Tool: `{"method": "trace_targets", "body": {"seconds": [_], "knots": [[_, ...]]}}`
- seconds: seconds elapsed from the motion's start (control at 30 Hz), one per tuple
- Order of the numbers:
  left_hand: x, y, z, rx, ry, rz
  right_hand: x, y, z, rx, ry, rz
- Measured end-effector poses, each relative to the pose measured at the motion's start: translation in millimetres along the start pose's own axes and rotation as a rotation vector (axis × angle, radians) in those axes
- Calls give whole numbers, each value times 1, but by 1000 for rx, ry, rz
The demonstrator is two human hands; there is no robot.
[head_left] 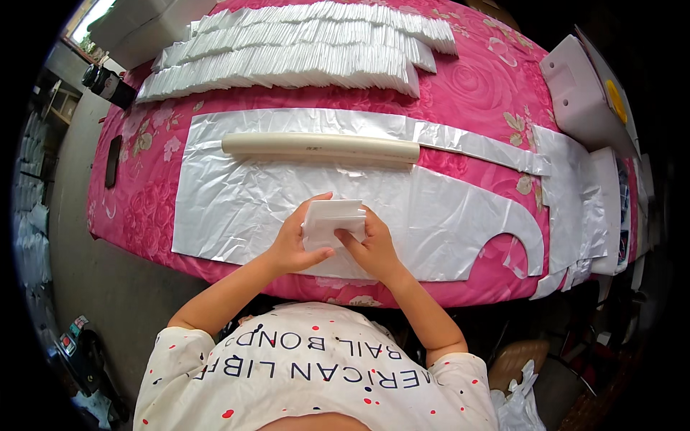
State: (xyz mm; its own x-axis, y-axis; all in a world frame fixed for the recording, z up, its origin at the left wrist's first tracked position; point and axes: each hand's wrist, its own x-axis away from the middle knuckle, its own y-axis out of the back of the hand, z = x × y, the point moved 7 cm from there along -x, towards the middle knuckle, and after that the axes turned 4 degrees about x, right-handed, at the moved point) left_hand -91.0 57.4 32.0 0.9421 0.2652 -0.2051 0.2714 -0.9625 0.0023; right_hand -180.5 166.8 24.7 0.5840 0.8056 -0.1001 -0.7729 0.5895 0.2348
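Note:
Close in front of me, both hands hold a small folded white plastic packet (332,213). My left hand (293,241) grips its left side, thumb stretched toward the lower edge. On the right side, my right hand (376,248) has its thumb pressed on the packet's face and its fingers behind. Beneath the hands a thin white plastic apron (237,194) lies spread, with a curved cut-out and a long strap at its right end. Across its upper part rests a cream-coloured tube (320,146), lying lengthwise beyond the packet.
Rows of folded white packets (302,68) stand packed along the table's far side. More white plastic sheets (568,187) hang over a white box at the right. A black bottle (108,86) and a dark phone-like object (113,161) are at the left of the pink flowered tablecloth (151,201).

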Motion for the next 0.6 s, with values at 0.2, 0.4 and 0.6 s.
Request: {"method": "trace_targets", "body": {"seconds": [0.2,0.4,0.6], "knots": [[17,0,17,-89,48,-38,23,-6,3,109,44,-69],[16,-7,13,-107,-140,-191,28,-22,13,13,142,-48],[16,-8,-23,-412,-499,-159,36,-25,28,245,493,-118]]}}
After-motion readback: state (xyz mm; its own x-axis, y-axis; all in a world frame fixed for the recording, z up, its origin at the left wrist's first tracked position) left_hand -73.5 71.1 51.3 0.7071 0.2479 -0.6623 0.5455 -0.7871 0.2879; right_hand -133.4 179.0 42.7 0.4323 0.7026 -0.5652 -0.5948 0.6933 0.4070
